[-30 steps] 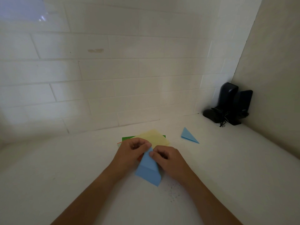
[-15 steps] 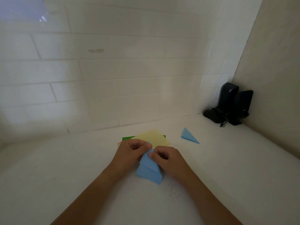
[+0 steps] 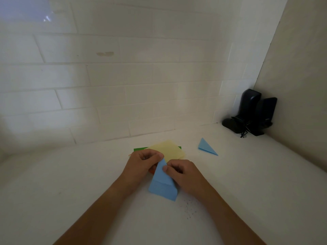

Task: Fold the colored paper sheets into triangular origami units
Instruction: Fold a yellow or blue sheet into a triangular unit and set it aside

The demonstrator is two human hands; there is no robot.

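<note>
A white counter (image 3: 74,183) is running up to a wall of white rectangular tiles (image 3: 123,82), which is carrying a small brownish smear (image 3: 105,53). Two black speakers (image 3: 254,112) are standing upright in the far right corner, touching each other, with a tangle of thin black cable (image 3: 243,132) lying at their base. Tiny dark specks (image 3: 190,208) are lying scattered on the near part of the counter.

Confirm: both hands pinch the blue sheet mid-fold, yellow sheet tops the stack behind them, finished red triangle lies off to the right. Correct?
Not quite: the finished triangle off to the right is blue, not red, as the head view shows. The rest holds: left hand and right hand both pinch the blue sheet mid-fold, and the yellow sheet tops the stack behind them.
</note>
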